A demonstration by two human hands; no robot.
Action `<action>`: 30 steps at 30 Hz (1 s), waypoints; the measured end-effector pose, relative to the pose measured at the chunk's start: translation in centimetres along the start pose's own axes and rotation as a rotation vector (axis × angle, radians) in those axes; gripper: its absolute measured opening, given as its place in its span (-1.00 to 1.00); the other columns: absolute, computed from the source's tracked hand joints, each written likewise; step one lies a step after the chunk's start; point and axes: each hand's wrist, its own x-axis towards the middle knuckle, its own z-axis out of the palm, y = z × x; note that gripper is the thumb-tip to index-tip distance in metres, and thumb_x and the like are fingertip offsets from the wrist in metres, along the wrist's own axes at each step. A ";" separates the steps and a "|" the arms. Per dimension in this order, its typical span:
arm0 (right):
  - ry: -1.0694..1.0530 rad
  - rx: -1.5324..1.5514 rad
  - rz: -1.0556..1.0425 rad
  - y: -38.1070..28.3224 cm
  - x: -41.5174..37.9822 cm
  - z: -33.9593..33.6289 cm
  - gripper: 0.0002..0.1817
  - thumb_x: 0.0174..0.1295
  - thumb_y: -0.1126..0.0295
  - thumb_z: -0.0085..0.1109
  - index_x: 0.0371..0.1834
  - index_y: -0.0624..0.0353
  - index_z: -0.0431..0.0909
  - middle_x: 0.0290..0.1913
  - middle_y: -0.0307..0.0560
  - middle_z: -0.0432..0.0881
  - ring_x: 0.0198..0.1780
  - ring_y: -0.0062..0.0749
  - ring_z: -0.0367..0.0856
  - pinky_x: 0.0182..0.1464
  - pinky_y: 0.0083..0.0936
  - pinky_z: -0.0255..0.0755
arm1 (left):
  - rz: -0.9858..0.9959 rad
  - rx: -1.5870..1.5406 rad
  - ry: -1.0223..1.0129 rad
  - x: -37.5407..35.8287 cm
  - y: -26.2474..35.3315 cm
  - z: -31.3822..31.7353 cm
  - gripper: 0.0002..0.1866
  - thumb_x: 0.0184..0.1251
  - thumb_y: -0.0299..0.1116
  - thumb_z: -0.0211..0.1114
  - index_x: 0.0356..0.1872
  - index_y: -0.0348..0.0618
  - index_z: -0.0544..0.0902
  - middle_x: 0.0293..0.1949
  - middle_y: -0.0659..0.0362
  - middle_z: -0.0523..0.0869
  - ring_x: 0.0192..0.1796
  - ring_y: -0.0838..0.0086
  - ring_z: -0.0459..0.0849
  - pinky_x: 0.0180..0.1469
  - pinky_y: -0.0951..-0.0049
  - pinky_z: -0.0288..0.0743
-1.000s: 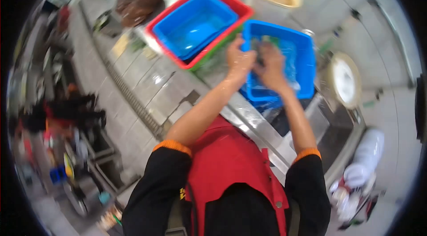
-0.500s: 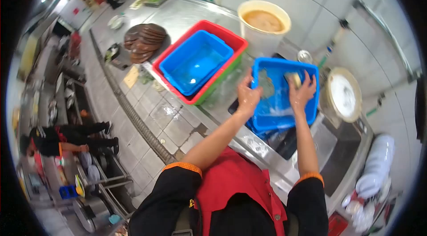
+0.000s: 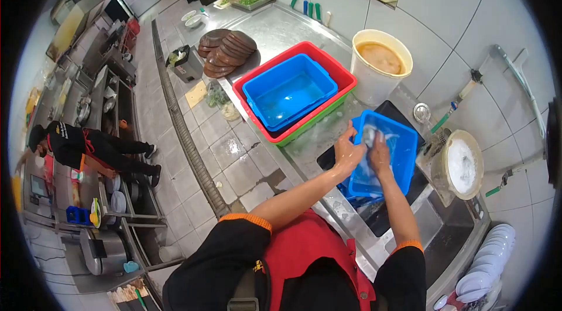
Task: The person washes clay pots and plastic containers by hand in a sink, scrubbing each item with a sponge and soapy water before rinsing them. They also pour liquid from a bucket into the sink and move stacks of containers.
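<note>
A soapy blue plastic bin (image 3: 401, 156) is tilted on the metal sink counter, with more blue plastic under its near edge. My left hand (image 3: 349, 156) grips the bin's left rim, thumb on the inside. Inside the bin, my right hand (image 3: 379, 156) presses a sponge against the left inner wall; the fingers hide most of the sponge, and whitish suds show around it.
Left of the bin, another blue bin (image 3: 290, 91) sits inside a red one (image 3: 345, 79). A bucket of brownish liquid (image 3: 380, 58) stands behind. To the right are a tub of white suds (image 3: 461, 164), the sink (image 3: 448, 217) and stacked white plates (image 3: 486, 264). A co-worker (image 3: 88, 144) stands far left.
My right hand has moved with the sponge from the bin's right side to its left inner wall. The bin has tilted, and the camera view has shifted.
</note>
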 end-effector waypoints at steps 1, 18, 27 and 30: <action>-0.145 -0.084 0.250 0.3 0.1 -1.3 -0.45 0.08 0.36 0.09 0.18 0.23 0.25 0.01 0.31 0.48 -0.07 0.13 0.54 -0.17 -0.08 0.46 | 0.057 0.001 0.020 0.3 -0.9 -0.4 -0.81 -0.21 -0.61 0.19 -0.45 -0.28 0.47 0.33 -0.05 0.31 -0.36 0.56 0.56 -0.43 0.51 0.37; -0.308 0.327 -0.046 0.4 -12.3 -10.6 -0.42 0.01 0.14 0.34 0.10 0.16 0.46 -0.06 0.17 0.59 -0.02 0.04 0.56 0.05 -0.25 0.41 | -0.318 -0.122 -0.505 7.3 4.5 0.8 -0.76 -0.13 -0.58 0.22 -0.32 -0.24 0.55 -0.05 0.01 0.59 0.00 0.26 0.55 -0.09 0.33 0.46; 0.508 1.240 0.300 2.3 -5.3 -18.9 -0.62 0.13 0.23 0.28 -0.08 0.23 0.51 -0.20 -0.11 0.60 -0.15 -0.50 0.57 -0.10 -0.50 0.51 | -1.276 -0.779 -0.679 1.0 2.3 9.1 -0.24 0.33 0.22 -0.28 0.38 -0.13 0.12 0.41 -0.12 0.04 0.40 -0.16 0.06 0.25 -0.42 -0.01; 0.520 1.434 0.198 2.6 -5.0 -19.2 -0.58 0.14 0.23 0.26 0.00 0.22 0.48 -0.13 -0.09 0.59 -0.12 -0.44 0.57 -0.09 -0.45 0.51 | -1.099 -1.220 -0.765 -0.4 2.3 12.6 -0.31 0.36 0.15 -0.27 0.35 -0.12 0.21 0.33 -0.07 0.27 0.33 -0.04 0.26 0.28 -0.26 0.12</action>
